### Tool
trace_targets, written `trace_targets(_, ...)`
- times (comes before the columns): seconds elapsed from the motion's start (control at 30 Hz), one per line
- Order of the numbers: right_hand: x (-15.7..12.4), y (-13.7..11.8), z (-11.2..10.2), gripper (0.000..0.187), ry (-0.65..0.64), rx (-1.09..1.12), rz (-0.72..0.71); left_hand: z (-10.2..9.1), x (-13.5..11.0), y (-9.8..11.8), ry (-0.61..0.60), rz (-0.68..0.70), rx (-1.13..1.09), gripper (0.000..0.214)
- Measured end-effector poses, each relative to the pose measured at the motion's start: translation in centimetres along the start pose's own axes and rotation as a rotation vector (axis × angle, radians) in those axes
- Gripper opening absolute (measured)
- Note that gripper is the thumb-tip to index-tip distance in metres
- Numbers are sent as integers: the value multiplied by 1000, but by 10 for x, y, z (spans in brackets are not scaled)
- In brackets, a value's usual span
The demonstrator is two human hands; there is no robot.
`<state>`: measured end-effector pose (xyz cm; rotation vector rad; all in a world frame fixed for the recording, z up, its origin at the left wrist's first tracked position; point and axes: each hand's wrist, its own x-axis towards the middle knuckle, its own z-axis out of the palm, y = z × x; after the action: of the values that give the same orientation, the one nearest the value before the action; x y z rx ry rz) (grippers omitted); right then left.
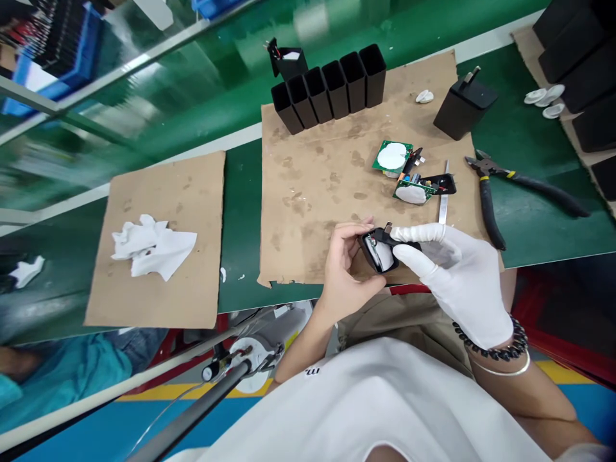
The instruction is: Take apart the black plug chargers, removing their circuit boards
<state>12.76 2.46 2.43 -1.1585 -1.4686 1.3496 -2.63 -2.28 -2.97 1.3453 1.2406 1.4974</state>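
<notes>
My bare left hand (347,269) is wrapped round a black adapter housing (369,255), its open end tilted up. Inside the housing a white pad and part of a circuit board show. My right hand (455,273), in a white glove, pinches a black plug cap (402,240) with a metal prong at the mouth of the housing. Beyond my hands lie two green circuit boards with white pads, one board (391,156) behind the other board (412,193), which is wired to a black cap (445,184). A flat metal strip (443,208) lies partly under that cap.
Black-handled pliers (491,172) lie at the right. A closed black adapter (464,102) and a row of several open black housings (330,90) stand farther back on the cardboard (308,212). White paper scraps (166,250) lie on the left cardboard. Another person's teal sleeve (72,378) shows lower left.
</notes>
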Motion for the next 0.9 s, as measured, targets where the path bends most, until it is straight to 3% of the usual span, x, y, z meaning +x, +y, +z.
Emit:
trace_targets(0.3, -7, 9, -6, 18, -53, -61, -56, -4, -2, 1, -24, -23, 27, 50)
trace_targets(0.5, -4, 3, -12, 50, -111, -333, -63, -12, 1, 7, -146, 7, 57, 46)
trace_targets(0.57, 0, 4, -14, 45, -210, -358, -72, -11, 4, 9, -150, 40, 113, 41)
trace_targets(0.63, 4, 7, -15, 27, -283, -327, -74, -9, 7, 10, -151, 58, 175, 39)
trace_targets(0.73, 6, 10, -17, 16, -298, -293, -79, -8, 8, 12, -175, 93, 237, 40)
trace_targets(0.8, 4, 5, -23, 14, -187, -306, -126, -10, 6, 10, -160, 109, 271, 39)
trace_targets(0.9, -2, -12, -39, 14, 216, -291, -220, -16, 1, 7, -54, 88, 256, 39)
